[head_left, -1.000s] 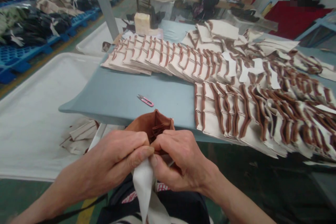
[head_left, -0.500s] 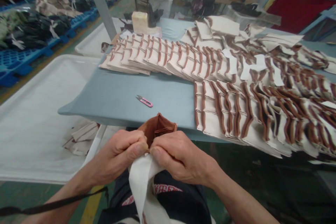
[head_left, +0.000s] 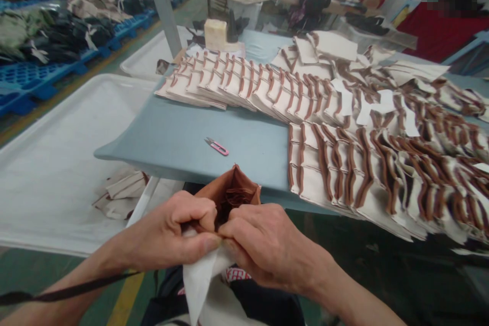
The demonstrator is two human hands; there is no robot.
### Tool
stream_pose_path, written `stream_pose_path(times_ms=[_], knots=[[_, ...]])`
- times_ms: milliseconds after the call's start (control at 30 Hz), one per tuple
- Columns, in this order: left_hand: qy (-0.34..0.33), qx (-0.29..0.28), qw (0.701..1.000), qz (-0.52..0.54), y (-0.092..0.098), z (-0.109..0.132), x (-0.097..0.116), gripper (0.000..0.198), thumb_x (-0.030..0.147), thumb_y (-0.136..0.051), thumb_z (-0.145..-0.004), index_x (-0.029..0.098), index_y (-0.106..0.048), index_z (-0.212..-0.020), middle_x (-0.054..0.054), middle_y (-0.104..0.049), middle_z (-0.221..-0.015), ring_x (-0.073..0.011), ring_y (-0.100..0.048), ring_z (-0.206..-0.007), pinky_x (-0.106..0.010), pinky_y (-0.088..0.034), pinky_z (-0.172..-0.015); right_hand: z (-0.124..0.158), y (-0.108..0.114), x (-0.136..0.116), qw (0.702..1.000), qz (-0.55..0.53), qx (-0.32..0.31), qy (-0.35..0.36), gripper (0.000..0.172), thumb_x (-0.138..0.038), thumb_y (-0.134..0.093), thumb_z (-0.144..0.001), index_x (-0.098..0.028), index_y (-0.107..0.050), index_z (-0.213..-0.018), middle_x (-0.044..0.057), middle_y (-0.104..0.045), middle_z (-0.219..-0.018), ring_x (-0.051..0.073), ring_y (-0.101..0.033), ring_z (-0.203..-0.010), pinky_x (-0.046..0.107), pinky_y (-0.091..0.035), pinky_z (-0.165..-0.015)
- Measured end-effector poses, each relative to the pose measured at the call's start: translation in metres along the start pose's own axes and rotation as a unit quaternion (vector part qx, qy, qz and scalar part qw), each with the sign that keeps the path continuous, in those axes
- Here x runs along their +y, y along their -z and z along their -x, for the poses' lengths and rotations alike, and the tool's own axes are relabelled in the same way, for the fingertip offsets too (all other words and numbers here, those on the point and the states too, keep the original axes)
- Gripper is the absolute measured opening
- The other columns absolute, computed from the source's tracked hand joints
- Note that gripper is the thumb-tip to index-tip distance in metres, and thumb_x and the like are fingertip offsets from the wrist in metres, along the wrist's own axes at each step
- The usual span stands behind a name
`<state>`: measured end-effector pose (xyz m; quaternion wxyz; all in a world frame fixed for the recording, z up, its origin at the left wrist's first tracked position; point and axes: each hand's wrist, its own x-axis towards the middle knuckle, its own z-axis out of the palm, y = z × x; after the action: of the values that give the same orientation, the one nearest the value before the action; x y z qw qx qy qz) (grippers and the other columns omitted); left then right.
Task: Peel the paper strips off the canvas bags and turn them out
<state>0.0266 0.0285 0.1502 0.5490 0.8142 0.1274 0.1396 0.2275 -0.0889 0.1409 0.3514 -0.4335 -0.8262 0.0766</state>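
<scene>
Just off the near edge of the blue-covered table [head_left: 168,137], above the person's lap, I had the sewn cloth piece [head_left: 229,183] in my distant view, held between two hands. Its far part stood open like a pouch, lined in brown, rising to a pointed corner at the back, with darker brown folds bunched inside. On the near side a pale flap [head_left: 196,282] hung down toward the lap, narrowing as it fell.

From the feed I could see the left hand [head_left: 193,226] angled in with its thumb stretched toward the right hand and its index finger curled over, pinching the cloth between them. The right hand [head_left: 263,244] lay with its back turned up, fingers bent and clenched on the same edge; its thumb was mostly hidden from me. Their tips nearly met, and both forearms slanted inward from the lower corners.

On the table beyond lay pink-handled snips [head_left: 217,146]; to their right stood overlapping cream pieces with brown edges [head_left: 344,173].
</scene>
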Motion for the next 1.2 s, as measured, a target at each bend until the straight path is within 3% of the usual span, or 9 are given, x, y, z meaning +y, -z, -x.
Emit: stream_pose_path(times_ms=[100, 267, 400, 500, 600, 733, 900, 1033, 1200], knots=[[-0.032, 0.012, 0.997, -0.071, 0.004, 0.004, 0.009, 0.026, 0.010, -0.056, -0.086, 0.022, -0.040, -0.070, 0.011, -0.040, -0.062, -0.0070, -0.037, -0.055, -0.022, -0.027, -0.053, -0.004, 0.009, -0.008, 0.999, 0.045, -0.009, 0.009, 0.046, -0.018, -0.037, -0.120, -0.017, -0.067, -0.085, 0.002, -0.067, -0.071, 0.017, -0.057, -0.062, 0.033, -0.039, -0.057], [-0.026, -0.060, 0.991, -0.119, 0.013, 0.009, 0.034, 0.022, 0.010, -0.053, -0.093, 0.022, -0.051, -0.076, 0.010, -0.054, -0.065, -0.0078, -0.050, -0.058, -0.021, -0.037, -0.059, -0.012, 0.025, -0.021, 0.998, 0.053, -0.012, 0.023, 0.053, -0.017, -0.035, -0.121, -0.018, -0.065, -0.078, -0.001, -0.060, -0.064, 0.015, -0.048, -0.057, 0.031, -0.037, -0.057], [-0.076, 0.006, 0.982, -0.173, -0.004, 0.019, 0.047, 0.032, 0.007, -0.049, -0.095, 0.022, -0.037, -0.070, 0.009, -0.048, -0.060, -0.0093, -0.045, -0.055, -0.025, -0.036, -0.059, -0.011, 0.015, -0.017, 0.999, -0.035, 0.021, 0.022, 0.055, -0.038, -0.034, -0.125, -0.020, -0.063, -0.081, -0.001, -0.062, -0.064, 0.014, -0.052, -0.056, 0.031, -0.037, -0.058], [-0.080, 0.061, 0.988, -0.116, -0.025, 0.026, 0.043, 0.039, 0.008, -0.049, -0.099, 0.023, -0.027, -0.069, 0.008, -0.037, -0.057, -0.0102, -0.038, -0.053, -0.025, -0.035, -0.058, -0.006, -0.005, -0.002, 0.986, -0.157, 0.047, 0.030, 0.054, -0.054, -0.044, -0.122, -0.023, -0.056, -0.079, -0.003, -0.059, -0.063, 0.011, -0.055, -0.054, 0.028, -0.037, -0.056], [-0.063, 0.083, 0.994, -0.021, -0.035, 0.025, 0.030, 0.037, 0.014, -0.049, -0.097, 0.023, -0.025, -0.070, 0.008, -0.029, -0.059, -0.0109, -0.033, -0.053, -0.026, -0.032, -0.055, 0.000, -0.020, 0.015, 0.973, -0.229, 0.010, 0.006, 0.056, -0.061, -0.048, -0.118, -0.024, -0.051, -0.076, -0.002, -0.061, -0.066, 0.011, -0.059, -0.057, 0.027, -0.039, -0.057], [-0.014, 0.074, 0.996, 0.047, -0.023, 0.015, 0.016, 0.035, 0.024, -0.050, -0.099, 0.023, -0.036, -0.068, 0.008, -0.034, -0.061, -0.0103, -0.037, -0.054, -0.025, -0.029, -0.053, -0.001, -0.017, 0.028, 0.978, -0.206, -0.001, -0.015, 0.060, -0.063, -0.042, -0.119, -0.023, -0.056, -0.077, -0.001, -0.062, -0.066, 0.013, -0.060, -0.059, 0.028, -0.039, -0.059], [0.053, -0.004, 0.991, 0.125, 0.002, 0.010, 0.011, 0.046, 0.043, -0.060, -0.100, 0.023, -0.039, -0.064, 0.008, -0.032, -0.060, -0.0105, -0.031, -0.054, -0.025, -0.024, -0.050, -0.010, -0.001, 0.020, 0.990, -0.142, 0.025, -0.001, 0.061, -0.057, -0.043, -0.121, -0.021, -0.057, -0.073, -0.002, -0.061, -0.061, 0.012, -0.056, -0.055, 0.029, -0.035, -0.057], [0.114, -0.065, 0.981, 0.142, 0.009, 0.010, 0.013, 0.044, 0.041, -0.065, -0.094, 0.024, -0.038, -0.064, 0.008, -0.032, -0.061, -0.0108, -0.030, -0.056, -0.025, -0.024, -0.050, -0.017, 0.003, 0.009, 0.990, -0.132, 0.024, 0.037, 0.057, -0.051, -0.044, -0.122, -0.021, -0.059, -0.076, -0.002, -0.062, -0.064, 0.013, -0.056, -0.059, 0.030, -0.035, -0.059], [0.052, -0.026, 0.996, 0.069, -0.001, 0.020, 0.015, 0.045, 0.036, -0.058, -0.098, 0.025, -0.028, -0.066, 0.008, -0.029, -0.060, -0.0113, -0.031, -0.054, -0.027, -0.028, -0.052, -0.014, 0.001, 0.026, 0.992, -0.121, -0.009, 0.032, 0.057, -0.062, -0.050, -0.117, -0.022, -0.062, -0.079, -0.002, -0.062, -0.066, 0.015, -0.057, -0.063, 0.031, -0.037, -0.063]])
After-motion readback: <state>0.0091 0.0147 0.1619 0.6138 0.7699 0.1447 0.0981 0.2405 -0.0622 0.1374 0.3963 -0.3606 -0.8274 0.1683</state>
